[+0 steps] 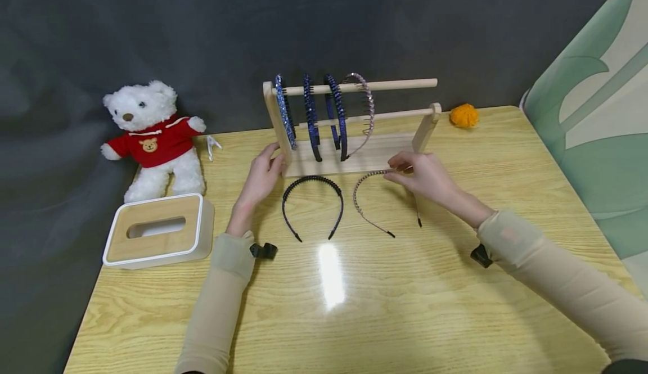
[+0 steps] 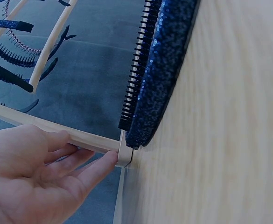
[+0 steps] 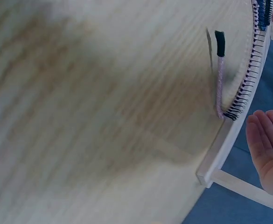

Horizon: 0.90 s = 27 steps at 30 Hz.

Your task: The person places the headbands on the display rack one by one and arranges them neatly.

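A wooden headband rack [image 1: 354, 163] stands at the back of the table, several headbands hung on its upper rod. My left hand [image 1: 263, 174] rests against the outer left side of the rack; in the left wrist view its fingertips touch the wood beside a blue sequined headband [image 2: 166, 70]. On the table lies a pink headband [image 1: 357, 194], its arch towards the base. My right hand [image 1: 425, 177] is over that headband's right side, hiding part of it. The right wrist view shows thumb and fingers apart beside the toothed band. A black headband [image 1: 313, 178] lies left of it.
At the left sit a white teddy bear [image 1: 164, 143] in a red sweater and a tissue box [image 1: 202, 230] with a wooden lid. A small white object [image 1: 212, 146] lies by the bear. An orange fluffy ball [image 1: 464, 116] is right of the rack.
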Tool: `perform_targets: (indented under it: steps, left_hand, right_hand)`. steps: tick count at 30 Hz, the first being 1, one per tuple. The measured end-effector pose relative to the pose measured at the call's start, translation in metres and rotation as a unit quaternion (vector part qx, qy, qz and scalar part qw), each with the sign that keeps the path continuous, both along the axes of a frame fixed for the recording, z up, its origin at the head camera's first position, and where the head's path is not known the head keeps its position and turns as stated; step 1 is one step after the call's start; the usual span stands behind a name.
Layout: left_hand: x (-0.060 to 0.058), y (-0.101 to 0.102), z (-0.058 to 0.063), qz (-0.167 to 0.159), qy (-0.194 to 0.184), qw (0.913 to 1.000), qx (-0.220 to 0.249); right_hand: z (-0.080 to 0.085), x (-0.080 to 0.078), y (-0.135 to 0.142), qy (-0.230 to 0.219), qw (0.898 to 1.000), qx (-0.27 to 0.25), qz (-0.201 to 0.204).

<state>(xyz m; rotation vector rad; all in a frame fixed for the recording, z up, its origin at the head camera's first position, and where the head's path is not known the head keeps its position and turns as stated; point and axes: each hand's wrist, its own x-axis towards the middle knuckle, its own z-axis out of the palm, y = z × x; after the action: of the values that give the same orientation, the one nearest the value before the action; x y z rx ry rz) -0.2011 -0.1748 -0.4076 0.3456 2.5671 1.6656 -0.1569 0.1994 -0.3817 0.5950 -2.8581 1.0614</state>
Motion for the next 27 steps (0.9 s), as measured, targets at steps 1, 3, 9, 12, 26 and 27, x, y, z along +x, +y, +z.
perform_targets:
  steps: [1,3,9,12,26,27]
  left_hand:
    - [0.000,0.000,0.000,0.001,0.000,1.0000,0.001]
    - [0.000,0.000,0.000,0.001,0.001,1.0000,0.004]
    - [0.000,0.000,0.001,0.002,-0.002,1.0000,0.002]
    - [-0.001,0.000,0.000,0.000,-0.003,1.0000,-0.001]
    - [0.000,0.000,0.000,0.000,-0.003,1.0000,0.000]
    - [0.000,0.000,-0.001,0.000,-0.003,1.0000,0.001]
  right_hand:
    - [-0.002,0.000,0.001,-0.001,1.000,0.002,-0.001]
    - [-0.004,0.000,0.001,-0.005,1.000,0.005,-0.001]
    - [-0.008,0.000,0.003,-0.010,1.000,0.028,0.001]
    - [-0.009,0.000,0.004,-0.013,0.999,0.047,0.006]
    - [-0.013,-0.004,0.000,-0.014,0.997,0.078,0.023]
    - [-0.013,-0.005,0.000,-0.012,0.996,0.081,0.023]
